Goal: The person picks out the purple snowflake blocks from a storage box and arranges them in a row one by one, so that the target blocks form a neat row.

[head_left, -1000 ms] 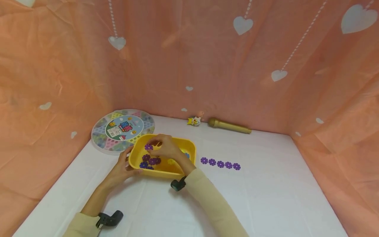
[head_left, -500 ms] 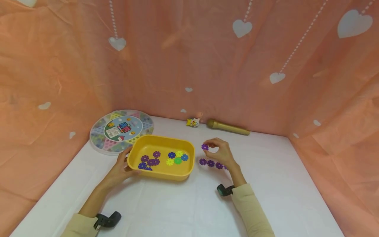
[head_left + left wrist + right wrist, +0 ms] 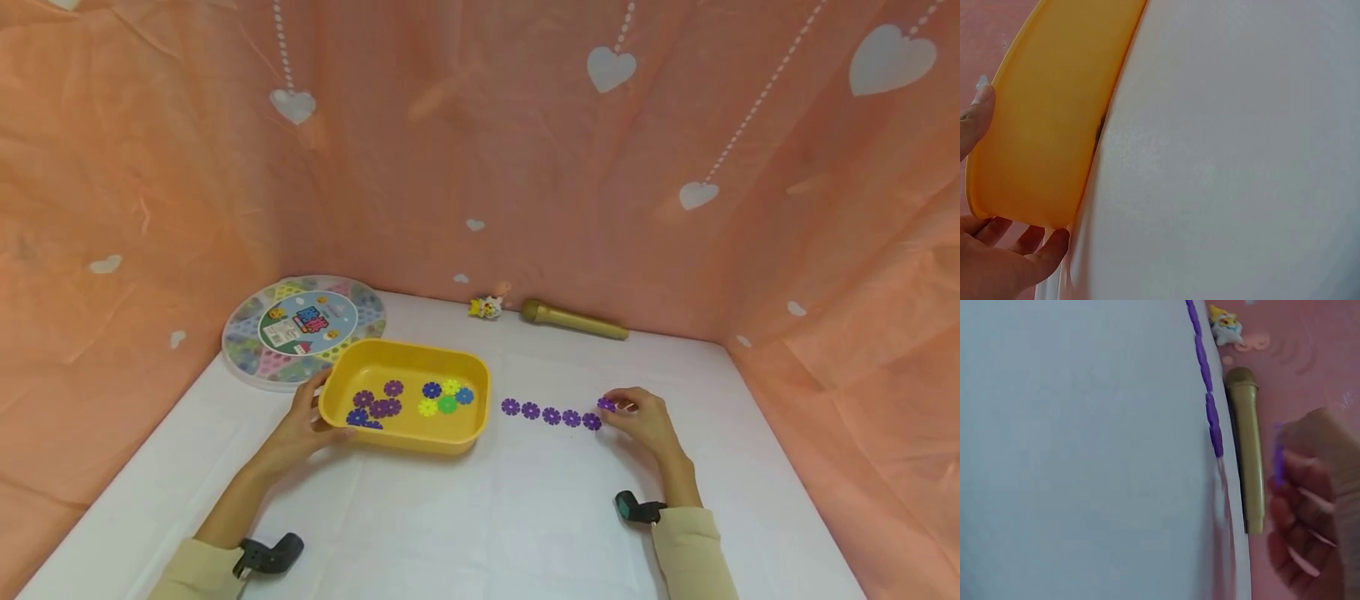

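In the head view my left hand (image 3: 298, 429) grips the left end of a yellow plastic tub (image 3: 420, 442). In the left wrist view its thumb lies at the tub's rim and its curled fingers touch the end wall. A purple snowflake disc (image 3: 606, 404) is pinched between the thumb and fingers of my right hand (image 3: 647, 423). This disc is just above the right end of a straight row of purple snowflake discs (image 3: 551, 416) on the table. Inside the tub, purple and dark blue discs (image 3: 393, 388) lie at left, with yellow, green and blue discs (image 3: 447, 405) at right.
Behind the tub at left lies a round flat case (image 3: 247, 342) with a star pattern and a label. A small toy figure (image 3: 487, 307) and a gold microphone (image 3: 573, 319) lie along the back edge. Pink cloth (image 3: 480, 150) encloses the white table (image 3: 465, 525).
My right hand has come out of the tub with a purple snowflake disc and moved right, to the right end of the row. My left hand stays on the tub.
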Demonstrator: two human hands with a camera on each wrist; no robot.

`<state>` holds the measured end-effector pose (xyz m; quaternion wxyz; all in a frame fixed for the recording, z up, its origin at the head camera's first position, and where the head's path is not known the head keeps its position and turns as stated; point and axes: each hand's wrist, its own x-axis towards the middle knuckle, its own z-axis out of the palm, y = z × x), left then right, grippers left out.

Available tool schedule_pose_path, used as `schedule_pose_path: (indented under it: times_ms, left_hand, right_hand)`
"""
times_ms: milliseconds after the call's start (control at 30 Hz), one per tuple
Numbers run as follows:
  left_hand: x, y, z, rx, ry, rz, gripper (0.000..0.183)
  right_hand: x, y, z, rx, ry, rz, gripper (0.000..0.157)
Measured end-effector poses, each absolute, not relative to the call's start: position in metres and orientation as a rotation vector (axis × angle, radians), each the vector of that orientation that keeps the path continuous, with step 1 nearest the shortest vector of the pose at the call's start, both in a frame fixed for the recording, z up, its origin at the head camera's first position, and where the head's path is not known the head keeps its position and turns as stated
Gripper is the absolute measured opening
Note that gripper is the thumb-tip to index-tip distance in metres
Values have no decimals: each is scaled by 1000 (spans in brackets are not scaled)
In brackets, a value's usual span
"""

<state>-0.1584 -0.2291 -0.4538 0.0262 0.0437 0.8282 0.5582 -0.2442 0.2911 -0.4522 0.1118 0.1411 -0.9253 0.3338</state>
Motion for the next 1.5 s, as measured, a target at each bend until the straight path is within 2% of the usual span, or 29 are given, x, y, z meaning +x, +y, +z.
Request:
schedule_pose_path:
  times_ms: [400, 900, 1000, 1133, 1300, 1500]
  left_hand:
    - [-158, -228, -451, 81, 2535, 1714, 103]
    - [-160, -228, -451, 118, 2544, 1721, 102]
    - [-159, -228, -451, 108, 2545, 1723, 103]
    - [-159, -229, -451, 145, 2553, 1742, 101]
    - [-159, -230, -453, 130, 2546, 1743, 101]
    - [-158, -228, -453, 152, 2537, 1767, 100]
  right_hand:
    - [-235, 306, -459, 289, -2963, 887, 26]
    - [-240, 296, -436, 432, -2872, 909, 35]
    - [-248, 274, -425, 500, -2724, 1040, 30]
    - [-261, 218, -418, 650, -2526, 1397, 27]
    - [-261, 130, -402, 799, -2460, 1734, 30]
    - [-255, 42, -386, 1000, -2551, 1806, 34]
